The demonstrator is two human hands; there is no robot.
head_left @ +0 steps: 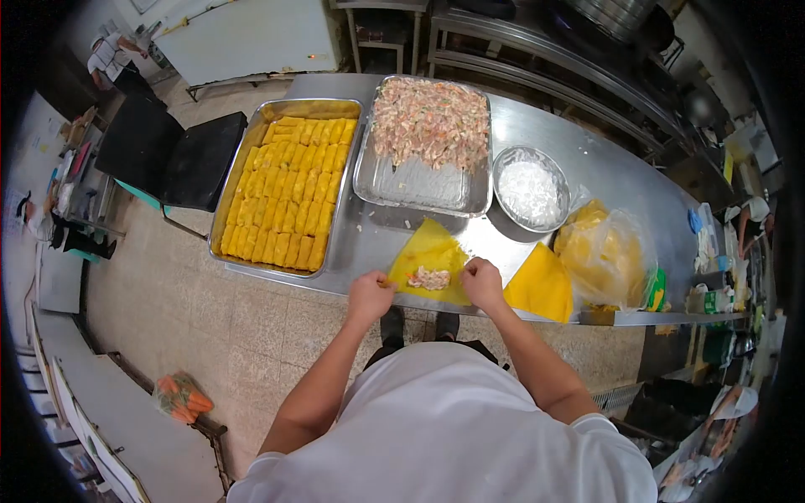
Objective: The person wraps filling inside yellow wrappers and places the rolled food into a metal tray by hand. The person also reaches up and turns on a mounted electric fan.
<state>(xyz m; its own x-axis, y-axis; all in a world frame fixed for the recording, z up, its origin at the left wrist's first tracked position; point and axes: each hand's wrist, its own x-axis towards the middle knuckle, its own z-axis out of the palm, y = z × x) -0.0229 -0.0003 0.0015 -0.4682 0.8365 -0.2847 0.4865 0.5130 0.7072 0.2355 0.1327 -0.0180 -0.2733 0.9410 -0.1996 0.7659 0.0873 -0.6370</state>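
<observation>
A thin yellow sheet [430, 239] lies on the steel table with a small heap of pale meat filling [429, 278] on its near part. My left hand [372, 295] pinches the sheet's left corner, and my right hand [481, 283] has its fingers closed at the right corner. Just right of my right hand is a stack of yellow sheets [541, 283]. Beyond the sheet stands a metal tray [419, 186] partly filled with chopped meat mixture [432, 121]. Rows of yellow rolls [289, 189] fill another tray [319, 270] at the left.
Right of the meat tray sits a round bowl [501, 201] of white stuff. A clear bag [616, 256] of yellow sheets is farther right. A black chair [201, 159] stands beyond the table's left end. Other people [117, 63] are in the background.
</observation>
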